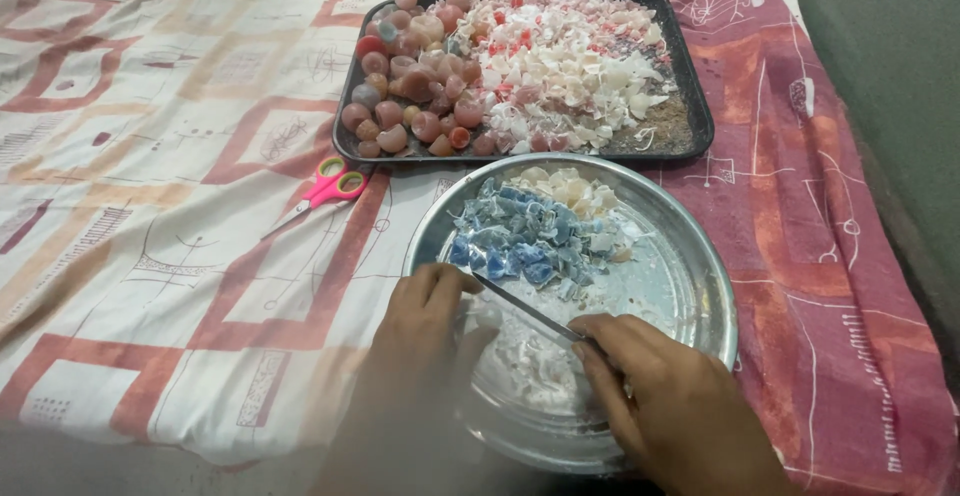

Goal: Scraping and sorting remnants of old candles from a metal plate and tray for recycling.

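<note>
Patterned bedsheet point(180, 156) underneath. Right hand point(670, 406) fingers pinching knife point(525, 308), left hand point(425, 331) curled on shell point(487, 316) over bowl point(690, 286). Mid-scrape, probably; next needs steady blade.

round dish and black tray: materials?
Round dish: looks like bare metal, probably steel; silvery, shiny rim reflecting light. Black tray: dark, dull sheen, thin raised lip; coated metal or plastic, cannot tell which.
</note>
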